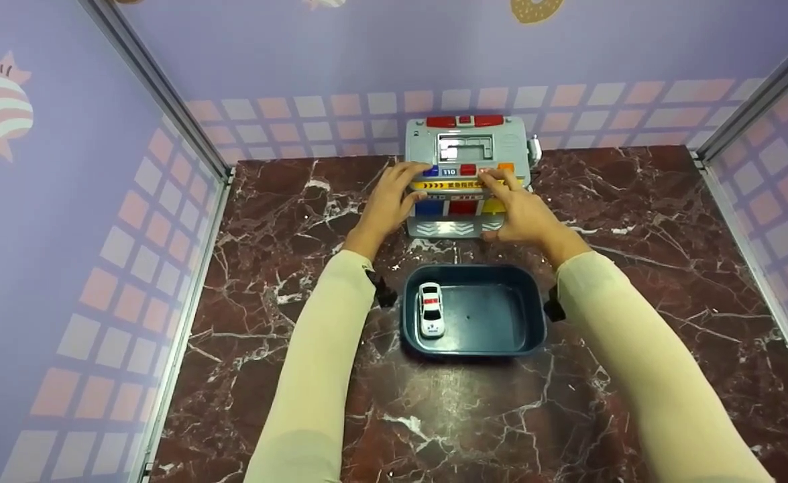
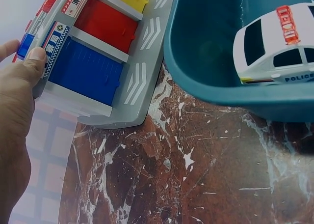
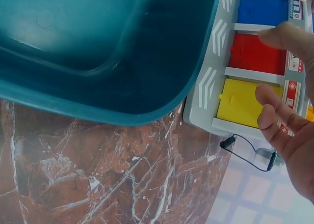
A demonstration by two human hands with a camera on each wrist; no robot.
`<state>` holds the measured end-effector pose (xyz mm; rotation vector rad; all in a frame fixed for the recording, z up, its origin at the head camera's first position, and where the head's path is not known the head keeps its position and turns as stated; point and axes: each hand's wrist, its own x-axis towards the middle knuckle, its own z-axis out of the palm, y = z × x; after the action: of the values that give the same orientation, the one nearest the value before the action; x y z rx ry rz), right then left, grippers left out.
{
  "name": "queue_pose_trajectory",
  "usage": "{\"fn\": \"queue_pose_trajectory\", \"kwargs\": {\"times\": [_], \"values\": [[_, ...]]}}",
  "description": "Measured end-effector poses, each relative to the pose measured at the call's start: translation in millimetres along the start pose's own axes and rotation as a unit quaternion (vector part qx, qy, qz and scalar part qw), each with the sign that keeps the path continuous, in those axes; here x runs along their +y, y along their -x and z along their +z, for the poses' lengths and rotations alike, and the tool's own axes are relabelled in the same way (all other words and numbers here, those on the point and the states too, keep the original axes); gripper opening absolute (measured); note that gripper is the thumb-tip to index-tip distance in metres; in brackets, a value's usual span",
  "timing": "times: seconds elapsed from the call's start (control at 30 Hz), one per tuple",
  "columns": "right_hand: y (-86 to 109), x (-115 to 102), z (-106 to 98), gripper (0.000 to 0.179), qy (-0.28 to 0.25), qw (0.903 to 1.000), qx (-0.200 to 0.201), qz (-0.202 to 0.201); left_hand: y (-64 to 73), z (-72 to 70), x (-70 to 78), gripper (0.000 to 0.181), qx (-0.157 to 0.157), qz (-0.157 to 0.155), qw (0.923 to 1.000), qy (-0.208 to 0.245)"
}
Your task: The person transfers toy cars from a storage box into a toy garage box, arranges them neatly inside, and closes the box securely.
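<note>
A grey toy garage (image 1: 457, 144) stands against the back wall, with blue, red (image 3: 255, 54) and yellow (image 3: 245, 101) doors under a row of coloured buttons. My left hand (image 1: 387, 201) grips its front left edge; the index finger lies on the blue button (image 2: 24, 46) and the thumb on the sign below. At the right side, my right hand (image 1: 524, 211) reaches over the front, its fingers at the buttons near the red one (image 1: 467, 170). In the right wrist view its thumb is extended before the red door, the lower fingers are loosely bent by the yellow door, and the index fingertip is hidden.
In front of the garage sits a dark teal bin (image 1: 474, 351), with a white toy police car (image 1: 431, 315) at its left side. A small black coiled cord (image 3: 245, 153) hangs at the garage's right end. Patterned panels enclose the marbled tabletop (image 1: 266, 268).
</note>
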<state>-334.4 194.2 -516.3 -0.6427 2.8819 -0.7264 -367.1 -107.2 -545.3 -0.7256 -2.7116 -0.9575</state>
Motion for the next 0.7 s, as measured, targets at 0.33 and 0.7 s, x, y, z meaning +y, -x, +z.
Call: {"fn": "queue_pose_trajectory", "kwargs": {"times": [0.33,0.7], "values": [[-0.2,0.6,-0.7,0.124,-0.01,0.9999,-0.001,-0.006,-1.8,-4.3,2.0,0.053,0.006,-0.001,1.0,0.003],[2.3,-2.2,-2.4,0.126,0.001,0.9999,-0.009,-0.008,-1.7,-6.1,2.1,0.076,0.006,-0.015,0.9998,-0.007]]}}
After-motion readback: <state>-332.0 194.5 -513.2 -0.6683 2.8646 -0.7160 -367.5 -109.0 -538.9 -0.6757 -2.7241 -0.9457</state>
